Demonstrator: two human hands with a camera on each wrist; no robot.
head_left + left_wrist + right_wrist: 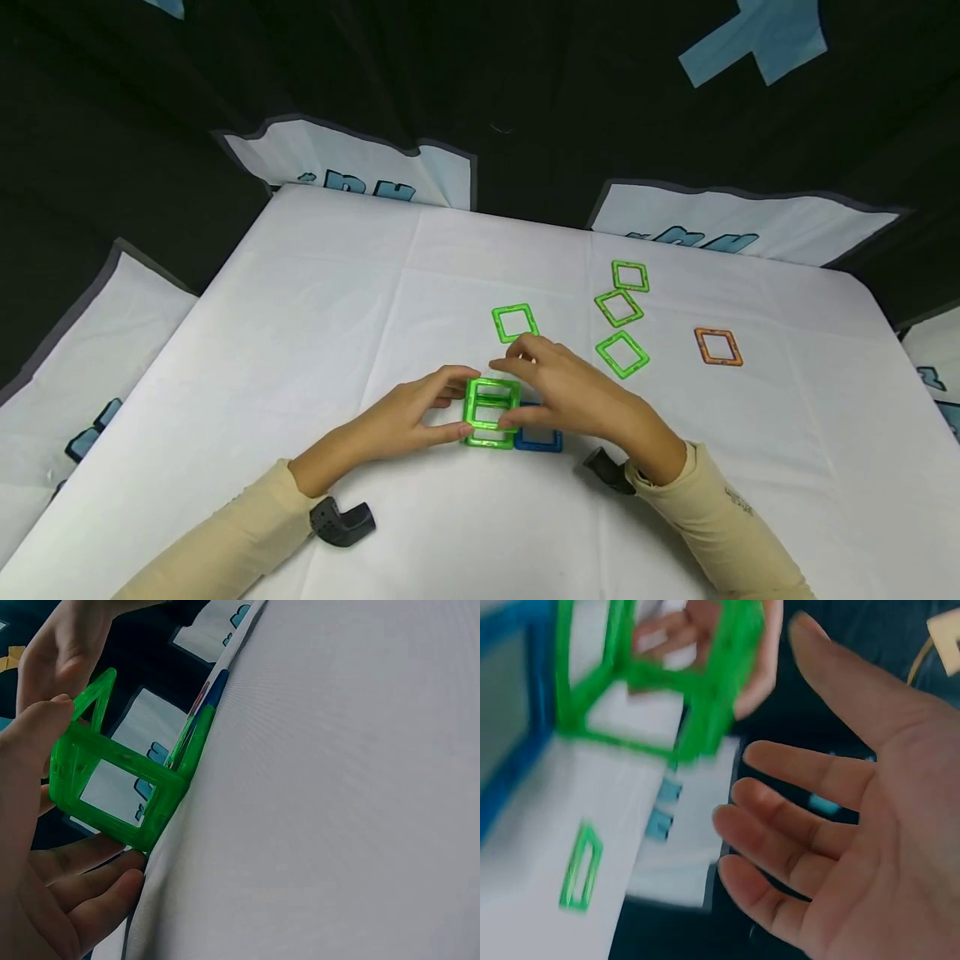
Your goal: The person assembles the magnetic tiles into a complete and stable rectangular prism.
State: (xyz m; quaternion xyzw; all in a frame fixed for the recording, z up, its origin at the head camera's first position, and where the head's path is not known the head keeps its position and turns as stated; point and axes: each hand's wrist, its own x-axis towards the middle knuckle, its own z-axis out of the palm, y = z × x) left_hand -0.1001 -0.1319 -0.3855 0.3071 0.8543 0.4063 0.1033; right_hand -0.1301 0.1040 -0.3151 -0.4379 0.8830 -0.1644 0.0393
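Observation:
A small box-like build of green square magnetic tiles (124,756) stands on the white cloth. My left hand (397,422) holds it from the left, thumb at its upper edge and the other fingers low along its side. One green tile leans up at an angle at the top in the left wrist view. Over its right side hovers my right hand (573,390), its fingers spread and apart from the build in the right wrist view. A blue square tile (538,447) lies flat against the build's right side, partly under the right hand.
Behind the right hand lies a loose green tile (514,308). Farther right are three more green tiles, the nearest (611,362) tilted like a diamond, and an orange tile (722,362). A black curtain (540,108) hangs beyond the table's far edge.

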